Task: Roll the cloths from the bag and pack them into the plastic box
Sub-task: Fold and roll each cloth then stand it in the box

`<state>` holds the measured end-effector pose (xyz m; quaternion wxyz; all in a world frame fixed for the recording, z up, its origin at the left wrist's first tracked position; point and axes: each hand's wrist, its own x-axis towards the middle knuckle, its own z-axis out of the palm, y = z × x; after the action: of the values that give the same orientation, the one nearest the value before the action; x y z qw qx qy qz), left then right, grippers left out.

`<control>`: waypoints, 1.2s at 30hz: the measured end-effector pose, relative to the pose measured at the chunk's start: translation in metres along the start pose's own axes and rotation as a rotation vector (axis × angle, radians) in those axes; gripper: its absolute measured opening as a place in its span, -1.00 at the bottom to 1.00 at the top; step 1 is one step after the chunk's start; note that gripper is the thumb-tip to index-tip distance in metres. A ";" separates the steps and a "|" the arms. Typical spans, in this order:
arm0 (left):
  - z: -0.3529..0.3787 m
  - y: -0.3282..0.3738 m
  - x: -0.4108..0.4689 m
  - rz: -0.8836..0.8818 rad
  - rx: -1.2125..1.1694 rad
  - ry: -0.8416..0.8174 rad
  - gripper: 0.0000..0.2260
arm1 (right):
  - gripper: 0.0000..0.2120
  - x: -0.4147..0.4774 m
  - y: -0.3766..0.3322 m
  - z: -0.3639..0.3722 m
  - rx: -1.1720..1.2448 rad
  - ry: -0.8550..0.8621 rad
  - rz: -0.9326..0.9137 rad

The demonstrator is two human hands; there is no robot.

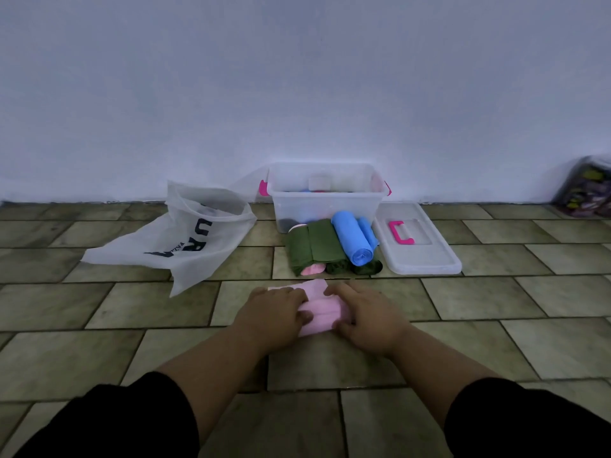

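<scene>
A pink cloth (pixel 322 310) lies on the tiled floor in front of me, partly rolled, with a flat flap still showing at its far side. My left hand (pixel 272 312) grips the roll's left end, and my right hand (pixel 362 314) grips its right end. Beyond it lie rolled cloths: a blue roll (pixel 350 238), green rolls (pixel 314 246) and a small pink one (pixel 313 268). The clear plastic box (pixel 325 201) with pink latches stands open against the wall, with a few items inside. A white bag (pixel 185 241) with dark lettering slumps on the floor to the left.
The box's clear lid (pixel 420 249) with a pink handle lies flat on the floor, right of the box. A clear container of colourful items (pixel 587 190) sits at the far right by the wall. The pale wall (pixel 297 94) closes the far side.
</scene>
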<state>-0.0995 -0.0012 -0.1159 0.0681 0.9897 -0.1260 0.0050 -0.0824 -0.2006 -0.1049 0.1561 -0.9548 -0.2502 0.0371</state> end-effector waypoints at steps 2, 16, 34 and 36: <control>0.001 -0.002 0.000 0.007 0.000 0.062 -0.63 | -0.59 0.000 0.001 0.001 -0.029 0.008 -0.017; -0.006 0.001 0.008 -0.224 -0.057 0.129 -0.53 | -0.65 0.011 -0.020 0.001 -0.240 0.019 -0.034; -0.015 0.036 0.030 -0.855 -1.287 -0.018 -0.62 | -0.91 0.012 -0.028 -0.008 0.738 -0.270 0.422; -0.017 0.033 0.034 -0.807 -1.283 -0.032 -0.60 | -0.90 0.013 -0.029 -0.009 0.830 -0.311 0.431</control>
<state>-0.0745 -0.0388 -0.0938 0.6252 0.7253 0.2668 -0.1088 -0.0833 -0.1731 -0.0870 0.4728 -0.8253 -0.0314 0.3071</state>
